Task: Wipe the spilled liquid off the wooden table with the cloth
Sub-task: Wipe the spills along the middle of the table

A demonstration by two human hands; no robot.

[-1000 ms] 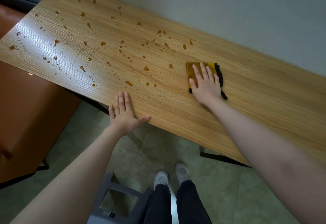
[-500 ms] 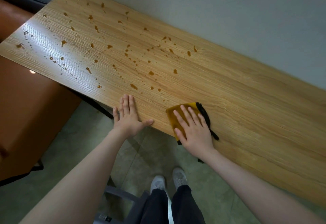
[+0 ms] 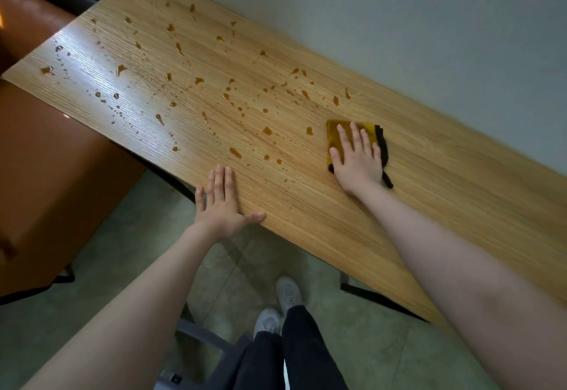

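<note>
Brown drops of spilled liquid [image 3: 267, 131] dot the left and middle of the wooden worktop [image 3: 445, 193]. The left hand [image 3: 221, 205] lies flat, fingers straight, on the near edge. Right of the drops, the right hand [image 3: 357, 161] presses flat, grip released, on the folded yellow cloth [image 3: 336, 131], its long axis running from near edge toward the wall.

I note an orange-brown cabinet [image 3: 52, 174] at left, white shoes [image 3: 287, 293] on greenish floor tiles [image 3: 352, 343], grey wall [image 3: 429, 21] far.

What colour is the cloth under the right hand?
Mustard yellow with black edging, seen in the head view: the cloth lies under the right hand.
</note>
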